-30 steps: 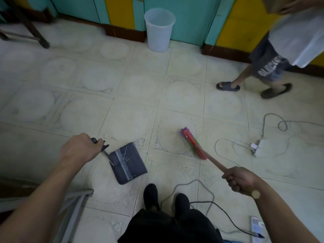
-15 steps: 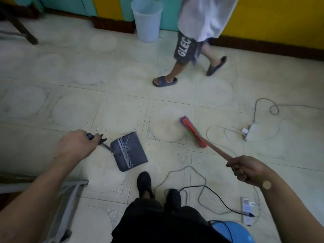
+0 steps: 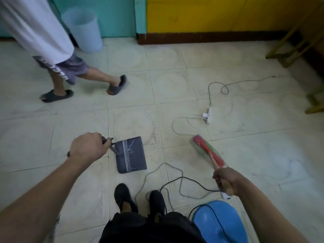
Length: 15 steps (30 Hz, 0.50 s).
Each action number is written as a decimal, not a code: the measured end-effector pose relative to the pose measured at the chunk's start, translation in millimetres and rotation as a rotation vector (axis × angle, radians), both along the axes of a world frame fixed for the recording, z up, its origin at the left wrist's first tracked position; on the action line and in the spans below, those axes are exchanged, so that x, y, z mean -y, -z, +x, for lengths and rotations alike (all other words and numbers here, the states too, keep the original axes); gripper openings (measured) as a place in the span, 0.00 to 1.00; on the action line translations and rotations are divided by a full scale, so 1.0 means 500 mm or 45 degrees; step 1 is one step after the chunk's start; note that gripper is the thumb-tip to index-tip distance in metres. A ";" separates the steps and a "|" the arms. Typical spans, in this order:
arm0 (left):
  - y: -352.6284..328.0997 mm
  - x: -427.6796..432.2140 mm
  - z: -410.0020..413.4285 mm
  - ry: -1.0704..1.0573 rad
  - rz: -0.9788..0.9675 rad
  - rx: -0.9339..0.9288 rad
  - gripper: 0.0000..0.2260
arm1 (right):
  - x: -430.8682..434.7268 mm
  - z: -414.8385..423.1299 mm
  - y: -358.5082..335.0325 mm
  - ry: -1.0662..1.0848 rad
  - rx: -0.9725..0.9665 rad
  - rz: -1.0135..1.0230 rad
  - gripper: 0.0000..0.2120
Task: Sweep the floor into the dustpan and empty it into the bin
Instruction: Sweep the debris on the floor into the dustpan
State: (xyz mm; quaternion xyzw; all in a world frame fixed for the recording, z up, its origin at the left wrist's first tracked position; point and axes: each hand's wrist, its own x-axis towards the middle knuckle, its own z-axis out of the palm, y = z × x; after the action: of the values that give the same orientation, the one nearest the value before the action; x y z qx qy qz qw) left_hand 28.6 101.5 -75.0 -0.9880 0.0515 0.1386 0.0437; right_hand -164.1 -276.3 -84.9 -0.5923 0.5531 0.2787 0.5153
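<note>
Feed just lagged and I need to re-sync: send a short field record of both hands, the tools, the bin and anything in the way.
left hand: grips the dustpan handle
dustpan: low on the tiles ahead of the feet; floor contact unclear
right hand: grips the broom handle
broom: head right of the dustpan, apart from it
grit: speckled on the tile between the two
bin: upright by the teal wall, far left
obstacles: cable looped near the feet; power strip; another person walking in front of the bin
</note>
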 end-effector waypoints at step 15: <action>0.040 0.114 0.059 0.260 0.052 -0.043 0.19 | -0.261 0.023 0.034 -0.112 0.038 0.574 0.09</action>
State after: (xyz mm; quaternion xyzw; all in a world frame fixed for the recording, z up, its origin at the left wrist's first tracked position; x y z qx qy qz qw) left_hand 58.2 44.7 -95.0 -0.9741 0.1497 0.1510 0.0768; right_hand -152.7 -145.7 -102.1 -0.4897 0.4427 0.4089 0.6301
